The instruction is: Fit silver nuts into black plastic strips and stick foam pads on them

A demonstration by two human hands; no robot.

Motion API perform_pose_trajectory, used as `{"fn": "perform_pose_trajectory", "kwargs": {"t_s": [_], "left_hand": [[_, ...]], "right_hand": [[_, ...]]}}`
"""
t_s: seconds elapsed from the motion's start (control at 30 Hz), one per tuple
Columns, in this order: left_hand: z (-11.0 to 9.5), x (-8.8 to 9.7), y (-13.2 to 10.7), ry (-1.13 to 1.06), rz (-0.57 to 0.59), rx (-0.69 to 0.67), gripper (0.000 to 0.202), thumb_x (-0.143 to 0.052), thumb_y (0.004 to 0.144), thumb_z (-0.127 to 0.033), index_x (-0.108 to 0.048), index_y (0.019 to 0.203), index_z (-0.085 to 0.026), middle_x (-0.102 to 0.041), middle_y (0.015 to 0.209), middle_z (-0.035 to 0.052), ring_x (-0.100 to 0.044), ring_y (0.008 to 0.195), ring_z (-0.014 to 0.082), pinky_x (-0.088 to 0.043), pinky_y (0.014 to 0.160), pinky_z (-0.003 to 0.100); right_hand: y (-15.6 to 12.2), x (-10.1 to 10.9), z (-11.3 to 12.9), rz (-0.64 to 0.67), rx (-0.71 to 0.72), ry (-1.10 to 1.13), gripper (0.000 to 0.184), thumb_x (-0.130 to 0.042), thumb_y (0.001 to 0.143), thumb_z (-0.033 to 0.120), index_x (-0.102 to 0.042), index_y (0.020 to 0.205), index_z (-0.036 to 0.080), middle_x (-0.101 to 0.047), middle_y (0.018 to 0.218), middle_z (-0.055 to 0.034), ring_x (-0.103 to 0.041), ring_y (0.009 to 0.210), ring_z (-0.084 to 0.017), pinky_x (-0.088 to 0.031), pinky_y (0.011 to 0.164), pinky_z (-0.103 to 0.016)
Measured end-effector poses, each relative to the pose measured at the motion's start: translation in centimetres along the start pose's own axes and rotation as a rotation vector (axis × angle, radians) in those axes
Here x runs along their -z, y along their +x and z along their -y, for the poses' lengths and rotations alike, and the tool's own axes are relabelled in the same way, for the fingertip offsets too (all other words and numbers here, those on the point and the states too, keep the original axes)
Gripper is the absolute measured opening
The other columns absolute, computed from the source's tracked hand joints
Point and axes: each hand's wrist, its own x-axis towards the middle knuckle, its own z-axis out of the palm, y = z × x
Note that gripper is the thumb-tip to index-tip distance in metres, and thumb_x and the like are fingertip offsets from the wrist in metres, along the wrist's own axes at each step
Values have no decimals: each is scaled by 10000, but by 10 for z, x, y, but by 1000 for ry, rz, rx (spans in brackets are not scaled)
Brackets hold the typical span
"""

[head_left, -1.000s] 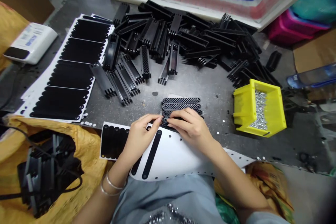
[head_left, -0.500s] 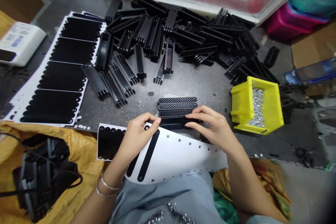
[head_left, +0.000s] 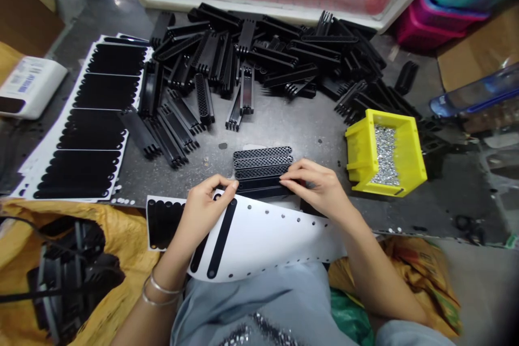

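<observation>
As the two hands have drawn apart, the black lattice strips (head_left: pixel 263 165) sit in a short row near the front edge of the desk (head_left: pixel 292 130). The right hand (head_left: pixel 316 186) lies fairly open, its fingers resting on the lowest strip (head_left: pixel 259 187). The curled left hand (head_left: pixel 200 213) sits at the edge of a white backing sheet (head_left: pixel 263 238), though whether it grips is unclear. Beyond lies a heap of black comb-like parts (head_left: pixel 267 54).

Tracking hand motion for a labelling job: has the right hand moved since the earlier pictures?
Yes: the right hand has shifted rightward along the black lattice strips, ending closer to the yellow plastic bin.
</observation>
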Motion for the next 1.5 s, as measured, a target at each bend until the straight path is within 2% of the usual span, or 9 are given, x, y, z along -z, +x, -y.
{"fn": "perform_pose_trajectory", "kwargs": {"t_s": [0.17,0.27,0.4,0.53,0.67,0.8,0.9,1.1,1.5], "left_hand": [[-1,-9,-9,-102,-145,-27,226,-709,932,-417,-736,1027,-214,-702,809,-15,-621,750,135,-450,718,244],[-10,-18,-19,-239,-177,-42,332,-727,930,-397,-687,1200,-210,-666,725,-33,-599,664,121,-455,673,234],[-20,-24,-25,-340,-231,-109,302,-748,915,-345,-656,1167,-206,-681,742,-32,-604,641,106,-448,622,206],[-11,-20,-23,-257,-247,-118,272,-730,933,-362,-659,1152,-217,-671,740,-42,-575,618,100,-435,602,203],[2,-12,-15,-49,-195,-132,273,-716,944,-398,-683,1155,-229,-679,722,-54,-551,593,102,-435,638,225],[7,-9,-6,-15,-162,-93,250,-654,979,-411,-710,1147,-233,-742,837,-18,-632,672,130,-450,648,244],[8,-8,-1,-28,-138,-109,225,-636,987,-382,-747,1110,-229,-779,1010,30,-715,926,187,-511,839,285],[4,-8,5,-62,-121,-139,215,-619,991,-363,-779,1043,-228,-779,1041,37,-709,990,201,-514,903,298],[-5,-10,13,-112,-111,3,199,-680,915,-376,-764,878,-199,-771,868,22,-673,798,184,-493,754,278]], "right_hand": [[-6,-16,23,-190,64,-334,188,-665,988,225,-758,1150,205,-614,994,-93,-569,897,-216,-492,792,-381],[-11,-45,52,-137,138,-293,227,-666,998,297,-743,1156,155,-650,941,-87,-566,844,-205,-470,740,-360],[-21,-73,80,-145,156,-269,228,-658,1003,267,-720,1196,164,-701,1002,-90,-595,894,-214,-474,766,-381],[-37,-56,85,24,130,281,81,-709,969,247,-722,1047,263,-669,1129,-43,-666,1076,-215,-549,935,-432],[-29,-21,70,-3,-150,786,179,-700,973,320,-618,1130,300,-581,1132,-14,-673,693,-100,-613,611,-291],[5,-14,45,-76,-109,169,278,-646,986,227,-670,1255,290,-611,1100,-54,-658,856,-163,-609,739,-331],[27,-28,31,-3,62,-142,410,-579,1020,187,-599,1424,255,-673,1132,-92,-664,1023,-223,-580,895,-405],[43,-39,20,99,258,-154,151,-607,1021,201,-755,1051,190,-735,1061,-93,-649,950,-210,-542,853,-395],[45,-32,25,165,200,-197,186,-603,1028,247,-776,1077,203,-737,1113,-106,-619,978,-227,-550,856,-420]]}}
